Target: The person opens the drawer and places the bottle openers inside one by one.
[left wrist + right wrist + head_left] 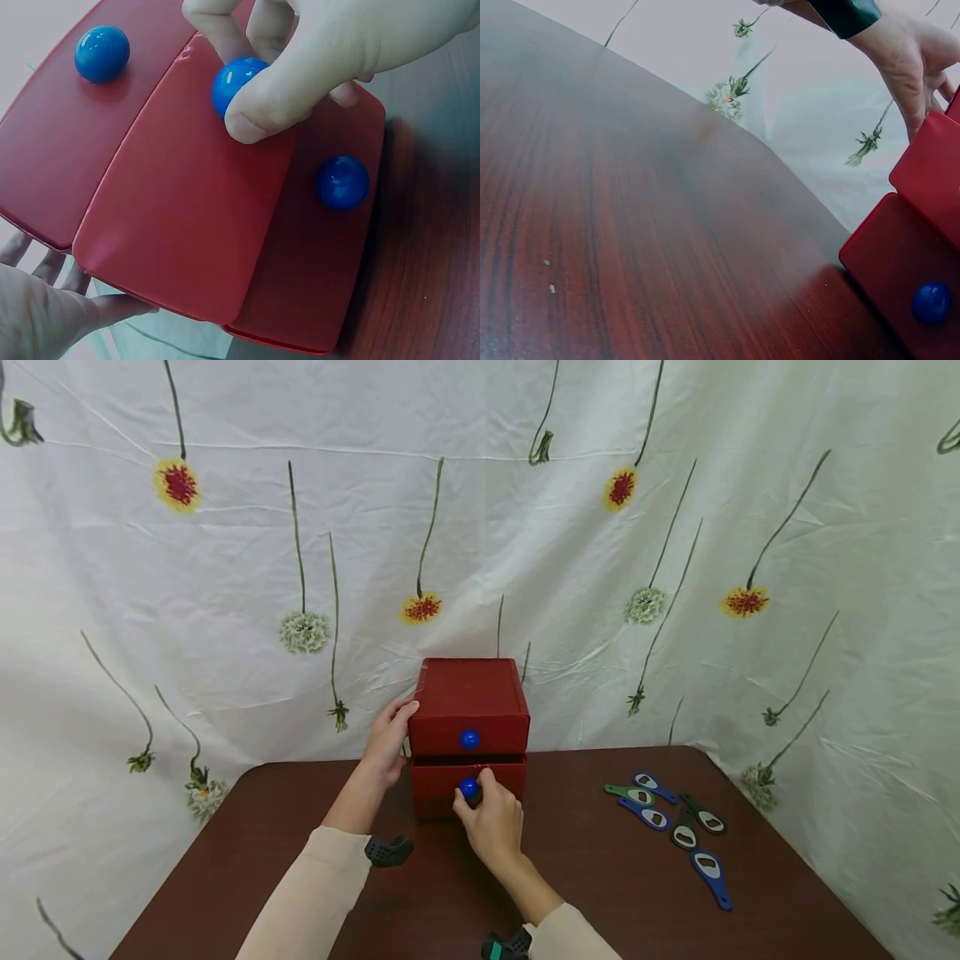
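A red box with three drawers, each with a round blue knob, stands at the back of the table; its top (472, 685) shows in the head view. My right hand (491, 818) pinches the knob (234, 84) of the middle drawer (172, 202) between thumb and fingers. That drawer juts out a little past the top drawer (60, 135) and the bottom drawer (300, 255). My left hand (386, 743) rests against the box's left side, its fingers fairly straight. In the right wrist view only the box's left part shows, with the bottom knob (931, 302).
Several bottle openers lie in a loose group on the right of the dark brown table (585, 877), among them a blue opener (708, 872), a green opener (630, 793) and a black opener (684, 831). A white flower-printed cloth (360, 485) hangs behind the table.
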`<state>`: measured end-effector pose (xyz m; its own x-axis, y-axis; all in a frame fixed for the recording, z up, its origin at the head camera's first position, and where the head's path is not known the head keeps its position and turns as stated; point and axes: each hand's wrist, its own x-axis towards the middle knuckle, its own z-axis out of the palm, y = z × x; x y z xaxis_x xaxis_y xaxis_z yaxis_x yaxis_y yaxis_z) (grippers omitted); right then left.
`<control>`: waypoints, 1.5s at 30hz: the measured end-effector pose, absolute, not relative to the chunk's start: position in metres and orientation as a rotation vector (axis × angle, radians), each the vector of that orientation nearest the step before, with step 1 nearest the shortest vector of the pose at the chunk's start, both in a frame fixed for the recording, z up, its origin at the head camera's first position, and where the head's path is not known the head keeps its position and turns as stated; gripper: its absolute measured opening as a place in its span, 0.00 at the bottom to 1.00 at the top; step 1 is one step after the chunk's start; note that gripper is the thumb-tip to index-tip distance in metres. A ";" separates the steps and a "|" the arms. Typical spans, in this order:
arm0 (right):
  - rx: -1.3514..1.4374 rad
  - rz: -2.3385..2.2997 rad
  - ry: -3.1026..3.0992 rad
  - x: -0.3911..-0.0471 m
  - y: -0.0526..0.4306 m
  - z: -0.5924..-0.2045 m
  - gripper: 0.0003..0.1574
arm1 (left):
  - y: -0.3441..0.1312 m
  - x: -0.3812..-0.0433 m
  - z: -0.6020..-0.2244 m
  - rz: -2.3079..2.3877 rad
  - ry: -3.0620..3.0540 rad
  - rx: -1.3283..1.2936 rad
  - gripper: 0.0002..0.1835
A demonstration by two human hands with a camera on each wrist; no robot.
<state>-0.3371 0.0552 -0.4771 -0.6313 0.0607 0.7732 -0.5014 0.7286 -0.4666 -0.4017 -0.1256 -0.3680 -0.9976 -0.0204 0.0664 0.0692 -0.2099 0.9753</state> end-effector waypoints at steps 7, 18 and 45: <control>0.340 0.846 -2.089 -0.329 0.059 -0.475 0.24 | -0.123 -0.403 -0.368 -2.406 -1.952 -0.073 0.29; 0.392 0.812 -2.069 -0.320 0.060 -0.478 0.26 | -0.126 -0.403 -0.369 -2.406 -1.955 -0.075 0.29; 0.416 0.815 -2.063 -0.302 0.063 -0.477 0.26 | -0.132 -0.401 -0.366 -2.224 -2.120 -0.106 0.32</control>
<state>-0.3019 0.0634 -0.4766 -0.5780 0.0041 0.8160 -0.5544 0.7318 -0.3964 -0.4007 -0.1315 -0.3659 -0.9954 -0.0009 0.0963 0.0962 -0.0480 0.9942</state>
